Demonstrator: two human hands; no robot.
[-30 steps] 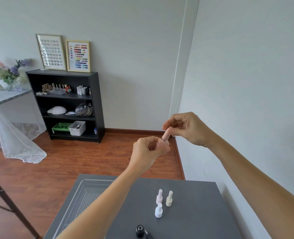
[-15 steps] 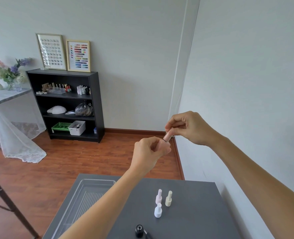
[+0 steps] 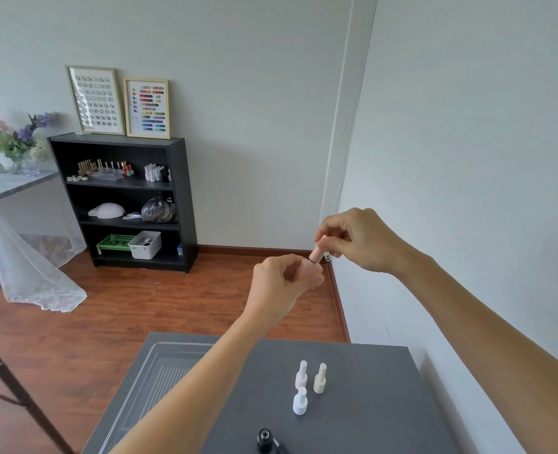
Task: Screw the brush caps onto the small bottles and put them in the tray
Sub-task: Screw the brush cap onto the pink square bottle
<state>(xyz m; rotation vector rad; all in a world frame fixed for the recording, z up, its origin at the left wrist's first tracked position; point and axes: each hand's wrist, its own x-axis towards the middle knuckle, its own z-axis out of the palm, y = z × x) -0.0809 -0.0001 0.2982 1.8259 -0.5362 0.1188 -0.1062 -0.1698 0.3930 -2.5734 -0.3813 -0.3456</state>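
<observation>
Up above the grey table (image 3: 369,404), one pink bottle (image 3: 304,268) is wrapped in the closed left hand (image 3: 284,283), while its pink brush cap (image 3: 317,252) is pinched by the fingertips of the right hand (image 3: 359,240). Three capped bottles (image 3: 307,386) are stood close together on the table, one open black bottle (image 3: 264,440) is seen at its near edge, and one clear tray (image 3: 159,371) is laid at the left.

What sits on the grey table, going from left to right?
Clear tray → black open bottle → white bottle and pink bottle, nearly level → cream bottle.
</observation>
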